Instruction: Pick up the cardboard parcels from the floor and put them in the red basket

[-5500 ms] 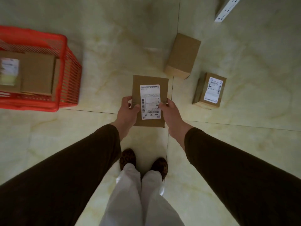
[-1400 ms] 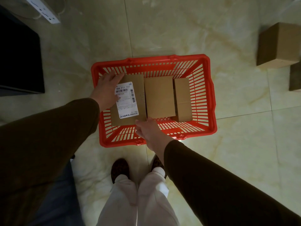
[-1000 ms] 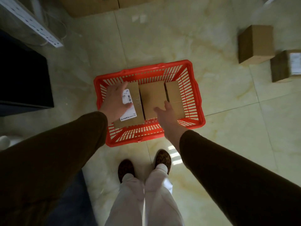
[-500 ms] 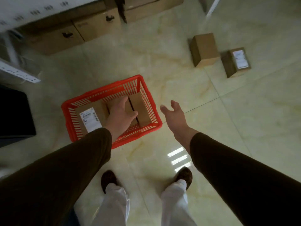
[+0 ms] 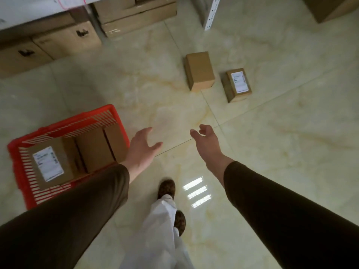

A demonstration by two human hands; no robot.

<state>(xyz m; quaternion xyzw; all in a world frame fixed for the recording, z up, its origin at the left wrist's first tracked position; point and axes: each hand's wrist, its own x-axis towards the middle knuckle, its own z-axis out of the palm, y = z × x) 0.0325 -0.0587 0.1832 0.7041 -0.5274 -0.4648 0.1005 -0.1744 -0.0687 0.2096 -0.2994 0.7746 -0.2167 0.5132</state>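
The red basket (image 5: 114, 113) stands on the floor at the left with three cardboard parcels inside; the leftmost parcel (image 5: 48, 164) shows a white label. Two more parcels lie on the floor ahead: a plain cardboard parcel (image 5: 200, 70) and, to its right, a labelled parcel (image 5: 238, 84). My left hand (image 5: 142, 148) hovers just right of the basket, fingers spread, holding nothing. My right hand (image 5: 206, 140) is out over the bare floor, open and holding nothing, well short of the two floor parcels.
Large cardboard cartons (image 5: 64, 41) sit under a white shelf at the back left, with more cartons (image 5: 136, 14) behind. A white perforated shelf post (image 5: 211, 12) stands at the back. Another big box (image 5: 330, 6) is at the top right. My feet are below the hands.
The labelled parcel was set into the basket and both hands let go. My view and body have turned right, and both hands have moved away from the basket toward the floor parcels.
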